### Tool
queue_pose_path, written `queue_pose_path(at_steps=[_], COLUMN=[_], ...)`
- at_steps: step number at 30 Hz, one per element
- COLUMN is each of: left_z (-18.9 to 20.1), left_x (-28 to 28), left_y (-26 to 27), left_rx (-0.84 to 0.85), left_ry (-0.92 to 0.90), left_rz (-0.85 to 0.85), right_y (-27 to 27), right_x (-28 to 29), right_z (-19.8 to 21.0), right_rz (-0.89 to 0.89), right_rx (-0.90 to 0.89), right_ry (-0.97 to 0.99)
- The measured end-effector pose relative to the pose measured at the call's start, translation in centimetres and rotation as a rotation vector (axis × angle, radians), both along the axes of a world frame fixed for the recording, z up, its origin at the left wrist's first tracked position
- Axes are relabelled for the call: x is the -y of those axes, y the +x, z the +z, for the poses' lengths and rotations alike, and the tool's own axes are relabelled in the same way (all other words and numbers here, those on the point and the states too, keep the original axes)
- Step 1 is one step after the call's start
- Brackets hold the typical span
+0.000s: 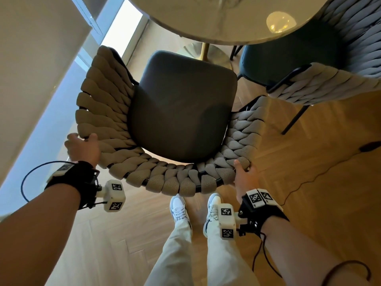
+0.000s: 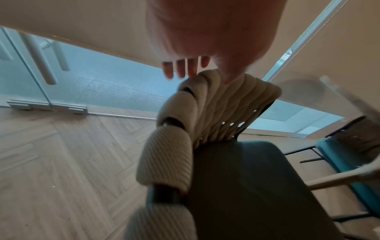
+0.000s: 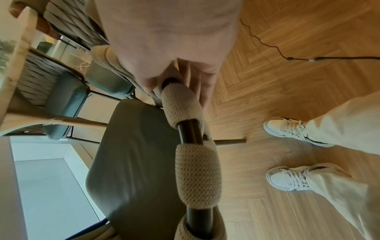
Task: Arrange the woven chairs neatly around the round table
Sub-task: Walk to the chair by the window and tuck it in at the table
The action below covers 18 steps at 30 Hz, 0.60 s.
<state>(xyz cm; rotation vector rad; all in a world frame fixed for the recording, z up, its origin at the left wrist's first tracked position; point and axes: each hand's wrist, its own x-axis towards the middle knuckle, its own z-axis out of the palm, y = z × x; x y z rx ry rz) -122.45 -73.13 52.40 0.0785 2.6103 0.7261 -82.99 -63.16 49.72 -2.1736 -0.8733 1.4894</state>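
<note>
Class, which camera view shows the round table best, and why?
The head view: the round table shows its pale top, curved edge and gold pedestal beyond the beige woven chair. The left wrist view catches only a blurred edge; the right wrist view shows just a slice of its rim.

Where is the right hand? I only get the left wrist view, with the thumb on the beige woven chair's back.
Observer: The right hand grips the beige woven chair at the opposite end of the back rim, thumb on the inner weave.
Reviewer: Does the chair face the table?
Observer: Yes. In the head view its seat points at the round table, with the front edge close to the tabletop's rim.
Reviewer: Anything lying nearby?
Observer: A black cable trails to the chair's right.
</note>
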Motion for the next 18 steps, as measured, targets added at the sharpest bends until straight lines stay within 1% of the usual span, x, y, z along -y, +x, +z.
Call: queue_pose_path(at_steps=[2, 3, 5, 7, 10, 12, 15, 18], left_z=[1.5, 2.4, 4.1, 5.5, 6.5, 6.7, 7.2, 8.1], left_x=[-0.9, -1.4, -2.6, -3.8, -6.1, -7.9, -11.0, -14.7], left_y=[1.9, 3.2, 6.2, 9.9, 15.6, 19.3, 25.2, 31.1], left_rx=[-0.096, -0.111, -0.063, 0.038, 0.2, 0.263, 0.371, 0.439], left_ry=[0.053, 0.09, 0.17, 0.196, 0.151, 0.092, 0.014, -0.045], left_rz=[-0.022, -0.048, -0.124, -0.274, -0.565, -0.68, -0.779, -0.789], right_y=[0.9, 1.4, 2.8, 4.6, 8.0, 10.7, 15.5, 21.0], right_x=[-0.3, -0.5, -1.0, -1.8, -3.3, -4.9, -7.5, -10.8], right_z=[1.0, 1.7, 2.8, 3.3, 3.6, 3.9, 4.1, 5.1], right_rz=[-0.02, -0.024, 0.016, 0.071, 0.141, 0.165, 0.189, 0.207], right_rx=[-0.093, -0.114, -0.086, -0.077, -0.117, -0.163, -0.237, -0.285], right_ry=[-0.036, -0.038, -0.022, -0.013, -0.041, -0.071, -0.092, -0.089])
